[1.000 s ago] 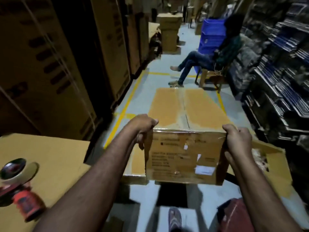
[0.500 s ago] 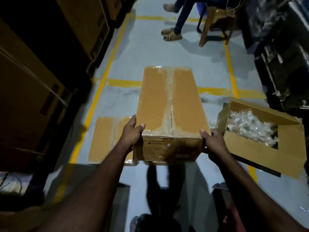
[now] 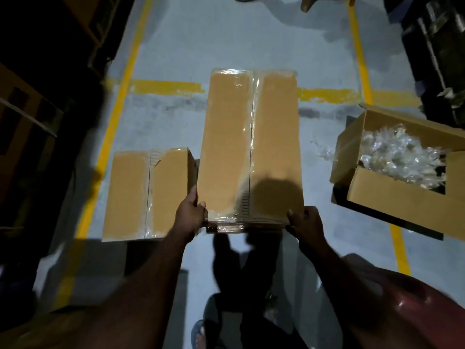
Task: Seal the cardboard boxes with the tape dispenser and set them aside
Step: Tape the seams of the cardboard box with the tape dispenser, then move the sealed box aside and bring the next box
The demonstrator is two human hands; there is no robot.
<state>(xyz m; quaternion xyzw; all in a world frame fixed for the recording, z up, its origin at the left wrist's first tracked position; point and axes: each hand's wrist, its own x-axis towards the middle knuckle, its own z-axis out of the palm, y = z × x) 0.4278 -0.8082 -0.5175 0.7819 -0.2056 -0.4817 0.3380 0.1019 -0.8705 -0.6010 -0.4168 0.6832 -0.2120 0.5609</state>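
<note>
Over on the left, dark stacked cartons (image 3: 27,117) fill the edge of the view, and a yellow floor line (image 3: 113,127) runs from near to far just beside them. Right of that line a shorter sealed box (image 3: 130,195) lies flat on the grey floor (image 3: 176,46), taped along its middle seam. The left hand (image 3: 189,215) grips the near left corner of the long box (image 3: 226,147), with the thumb laid on the top face and the fingers curled round the side. This long box sits in the middle of the scene, just beside the shorter one (whether their sides actually meet I cannot tell). Its flaps are closed, and a glossy strip of tape (image 3: 252,127) runs down the centre seam. The right hand (image 3: 305,222) holds the near right corner, fingers curled over the top edge. Whether the box rests fully on the floor cannot be told. Further right, apart from it, an open box (image 3: 392,200) holds crumpled clear plastic (image 3: 400,159). A rounded dark red object (image 3: 415,306) shows at the near right.
</note>
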